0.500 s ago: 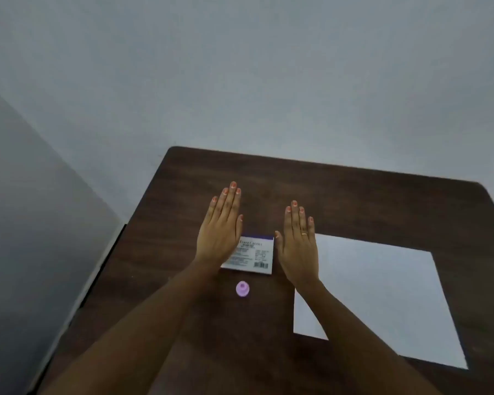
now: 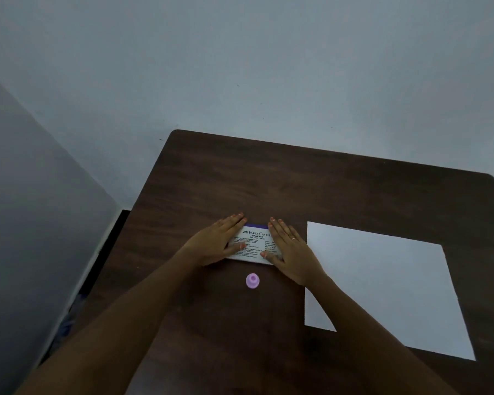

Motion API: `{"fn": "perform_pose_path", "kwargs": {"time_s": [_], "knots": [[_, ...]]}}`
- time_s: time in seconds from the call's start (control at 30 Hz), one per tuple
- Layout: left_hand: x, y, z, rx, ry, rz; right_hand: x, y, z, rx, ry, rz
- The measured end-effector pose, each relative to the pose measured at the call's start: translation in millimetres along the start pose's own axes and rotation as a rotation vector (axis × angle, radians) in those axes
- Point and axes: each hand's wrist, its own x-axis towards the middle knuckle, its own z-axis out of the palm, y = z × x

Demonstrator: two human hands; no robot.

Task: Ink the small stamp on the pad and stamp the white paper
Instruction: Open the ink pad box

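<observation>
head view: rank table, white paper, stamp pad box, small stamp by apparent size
1. table
2. white paper
3. stamp pad box, its ends covered by both hands
4. small stamp

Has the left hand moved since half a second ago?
Yes. The left hand has dropped toward the stamp pad, thumb now on its label.

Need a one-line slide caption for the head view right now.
Both hands, left and right, flank the closed stamp pad; pink stamp and white paper untouched.
</observation>
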Motion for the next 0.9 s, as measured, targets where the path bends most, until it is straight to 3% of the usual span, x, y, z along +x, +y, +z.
{"fn": "perform_pose_path", "kwargs": {"time_s": [0.2, 0.33, 0.63, 0.77, 0.9], "knots": [[-1, -13, -1, -0.089, -0.130, 0.062, -1, 7, -4, 0.049, -0.089, -0.030], [0, -17, 1, -0.064, -0.128, 0.095, -4, 9, -8, -0.012, -0.102, -0.087], [-5, -18, 1, -0.278, -0.067, 0.038, -6, 3, -27, -0.025, -0.062, -0.157], [-12, -19, 7, -0.327, 0.073, 0.059, 4, -1, -46, 0.142, 0.076, -0.124], [-12, -17, 12, -0.339, 0.114, 0.017, 23, -4, -56, 0.340, 0.195, -0.028]]}}
